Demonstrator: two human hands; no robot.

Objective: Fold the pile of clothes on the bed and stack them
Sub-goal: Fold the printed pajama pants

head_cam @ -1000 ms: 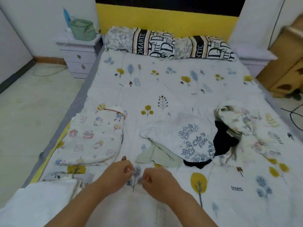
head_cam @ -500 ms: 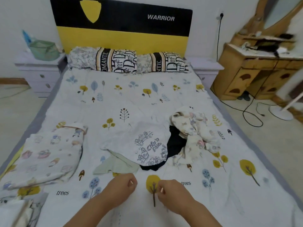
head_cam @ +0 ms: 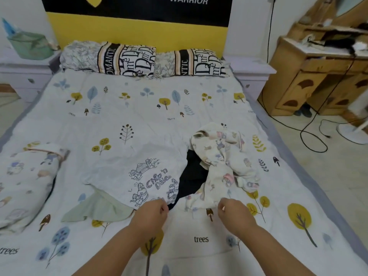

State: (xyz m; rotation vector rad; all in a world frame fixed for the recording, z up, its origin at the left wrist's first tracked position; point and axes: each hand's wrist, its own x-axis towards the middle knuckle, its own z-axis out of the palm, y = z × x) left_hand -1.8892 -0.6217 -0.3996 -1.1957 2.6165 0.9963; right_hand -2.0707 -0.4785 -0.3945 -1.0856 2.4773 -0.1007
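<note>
folded piece, far left: a cartoon-print garment (head_cam: 27, 182) lies flat at the bed's (head_cam: 199, 108) left edge, apart from the rest.
pile, middle: unfolded heap of a pale green piece (head_cam: 99, 208), a white chip 'n dale shirt (head_cam: 137, 172), a black garment (head_cam: 194, 172) and a crumpled floral piece (head_cam: 225, 156), overlapping each other.
left hand: left hand (head_cam: 150, 215) has its fingers curled, at the shirt's near hem; cannot tell whether they pinch cloth yet.
right hand: right hand (head_cam: 234, 215) has its fingers curled, just below the floral piece; no cloth seen in them.
step: reaching for the next garment, by my read; one piece folded, four to go.
next move: calls for a grip on one hem only and pulling it free of the overlap.
change: half a second ago both hands sat lower, short of the pile; they have come forward to its near edge.
</note>
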